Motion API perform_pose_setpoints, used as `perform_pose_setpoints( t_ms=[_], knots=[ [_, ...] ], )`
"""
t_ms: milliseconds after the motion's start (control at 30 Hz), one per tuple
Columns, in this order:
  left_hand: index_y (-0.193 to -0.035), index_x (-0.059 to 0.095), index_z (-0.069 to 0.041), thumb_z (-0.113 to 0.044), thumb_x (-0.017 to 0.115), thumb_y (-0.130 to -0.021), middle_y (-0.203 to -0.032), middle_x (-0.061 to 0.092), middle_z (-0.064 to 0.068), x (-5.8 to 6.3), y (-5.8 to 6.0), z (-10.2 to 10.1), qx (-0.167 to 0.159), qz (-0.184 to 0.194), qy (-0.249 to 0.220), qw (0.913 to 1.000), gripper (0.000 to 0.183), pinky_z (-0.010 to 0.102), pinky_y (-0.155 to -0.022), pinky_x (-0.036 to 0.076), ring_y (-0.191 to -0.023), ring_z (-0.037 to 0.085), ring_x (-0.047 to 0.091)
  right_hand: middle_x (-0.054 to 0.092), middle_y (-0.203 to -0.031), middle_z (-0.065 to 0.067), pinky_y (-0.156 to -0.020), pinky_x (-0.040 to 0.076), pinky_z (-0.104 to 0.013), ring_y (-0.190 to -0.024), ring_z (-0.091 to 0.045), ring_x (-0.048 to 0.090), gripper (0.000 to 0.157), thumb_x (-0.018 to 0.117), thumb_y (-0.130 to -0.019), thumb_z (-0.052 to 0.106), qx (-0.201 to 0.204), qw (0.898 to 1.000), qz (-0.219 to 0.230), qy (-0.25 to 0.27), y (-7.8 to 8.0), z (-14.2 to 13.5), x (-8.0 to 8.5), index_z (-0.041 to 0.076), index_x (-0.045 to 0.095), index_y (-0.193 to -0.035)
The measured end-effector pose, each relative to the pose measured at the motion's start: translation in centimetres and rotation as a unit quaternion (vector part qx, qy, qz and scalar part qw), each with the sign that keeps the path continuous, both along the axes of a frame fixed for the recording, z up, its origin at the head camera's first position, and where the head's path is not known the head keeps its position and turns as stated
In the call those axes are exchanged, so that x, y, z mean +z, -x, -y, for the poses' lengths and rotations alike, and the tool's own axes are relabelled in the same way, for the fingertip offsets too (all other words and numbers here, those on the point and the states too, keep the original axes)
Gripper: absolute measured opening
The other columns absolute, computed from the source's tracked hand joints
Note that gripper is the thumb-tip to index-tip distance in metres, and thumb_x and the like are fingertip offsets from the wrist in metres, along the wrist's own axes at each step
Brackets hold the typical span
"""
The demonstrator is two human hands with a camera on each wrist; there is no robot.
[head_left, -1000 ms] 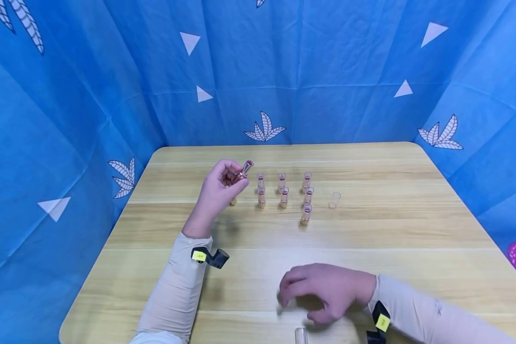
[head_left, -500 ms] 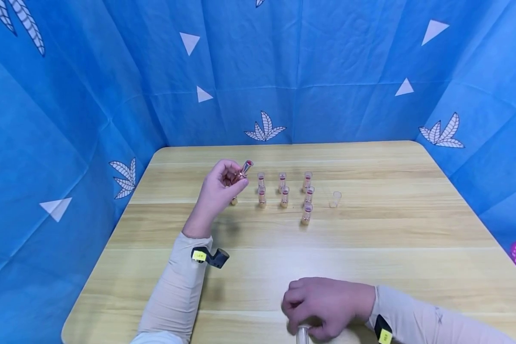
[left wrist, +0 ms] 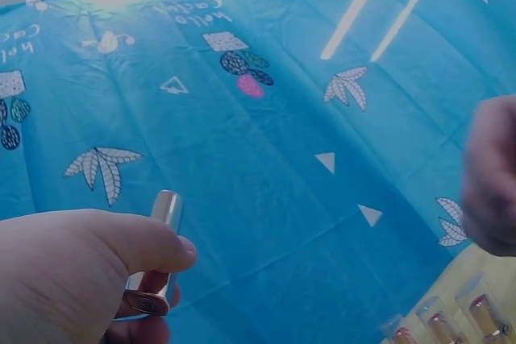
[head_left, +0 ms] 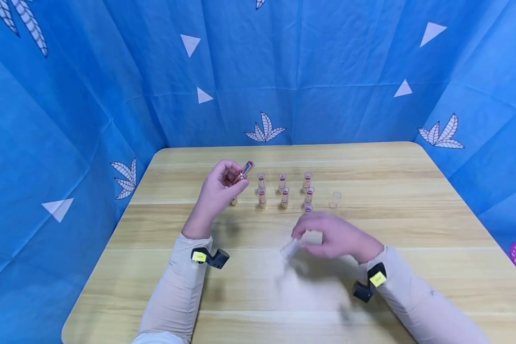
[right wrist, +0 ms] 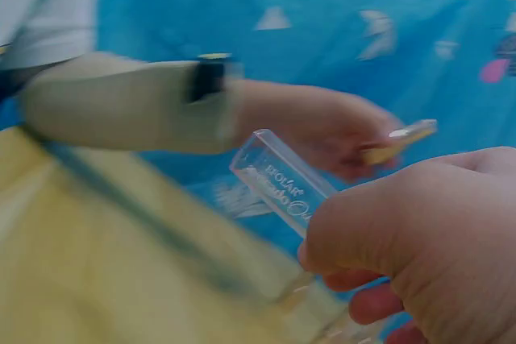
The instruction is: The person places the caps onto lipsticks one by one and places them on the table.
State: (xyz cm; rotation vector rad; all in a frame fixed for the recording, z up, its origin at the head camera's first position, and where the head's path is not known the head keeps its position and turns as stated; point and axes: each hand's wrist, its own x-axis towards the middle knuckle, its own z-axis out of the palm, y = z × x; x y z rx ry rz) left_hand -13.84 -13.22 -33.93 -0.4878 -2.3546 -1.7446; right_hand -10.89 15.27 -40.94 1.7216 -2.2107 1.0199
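Observation:
My left hand (head_left: 218, 191) pinches an uncapped lipstick (head_left: 246, 169) above the table, its metallic tube tilted up to the right with a red tip showing. In the left wrist view the lipstick (left wrist: 166, 211) stands out past the thumb. My right hand (head_left: 333, 234), over the middle of the table, grips a clear lipstick cap (head_left: 290, 248) between thumb and fingers. Printed lettering shows on that cap (right wrist: 282, 183) in the right wrist view. Beyond the right hand, several capped lipsticks (head_left: 284, 197) stand upright in rows; the nearest (head_left: 308, 209) is partly hidden by this hand.
Another clear cap (head_left: 335, 199) stands to the right of the rows. Partly behind the left hand is a gold lipstick base (head_left: 234, 202). The wooden table (head_left: 413, 191) reaches back to a blue patterned cloth (head_left: 348, 57).
My right hand has gone down to the clear cap at the table's near edge, taken hold of it and lifted it forward. My left hand stays in place with the lipstick.

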Motion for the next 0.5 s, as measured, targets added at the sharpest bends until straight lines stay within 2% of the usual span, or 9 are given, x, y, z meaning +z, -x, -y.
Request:
perform_pose_setpoints(
  t_ms=[100,333,400,500],
  knots=[
    [-0.098,0.051,-0.010,-0.014,0.067,-0.079,-0.086,0.056,0.008,0.4,-0.2,0.2,-0.003,-0.006,-0.001,1.0000,0.025,0.031,-0.063,0.046,-0.077,0.023,0.051,0.059,-0.085,0.006,-0.065,0.048,-0.027,-0.076,-0.010,0.054,0.029,0.070,-0.069,0.007,-0.036,0.999,0.015,0.038,0.8,0.0,2.1,0.011,0.061,-0.096],
    [-0.098,0.052,-0.019,-0.025,0.069,-0.077,-0.083,0.054,0.004,-0.7,0.7,1.2,-0.010,-0.025,0.009,0.9996,0.028,0.029,-0.056,0.044,-0.071,0.020,0.049,0.058,-0.079,0.000,-0.061,0.047,-0.030,-0.072,-0.012,0.053,0.028,0.069,-0.068,0.000,-0.080,0.993,0.023,0.085,1.7,0.4,5.3,0.004,0.060,-0.094],
    [-0.097,0.052,-0.020,-0.025,0.069,-0.077,-0.082,0.054,0.004,-0.5,0.5,1.3,-0.014,-0.028,0.019,0.9993,0.027,0.029,-0.054,0.044,-0.069,0.021,0.048,0.058,-0.077,-0.002,-0.061,0.047,-0.032,-0.071,-0.014,0.052,0.028,0.068,-0.068,-0.004,-0.089,0.991,0.040,0.093,1.5,0.7,6.6,0.003,0.060,-0.093],
    [-0.097,0.053,-0.021,-0.028,0.069,-0.076,-0.081,0.055,0.003,-0.2,0.3,1.2,-0.023,-0.030,0.032,0.9988,0.027,0.030,-0.051,0.044,-0.068,0.021,0.048,0.058,-0.076,-0.004,-0.061,0.046,-0.036,-0.071,-0.017,0.052,0.024,0.066,-0.070,-0.006,-0.097,0.987,0.073,0.105,1.6,1.0,7.6,0.002,0.059,-0.092]
  ],
)
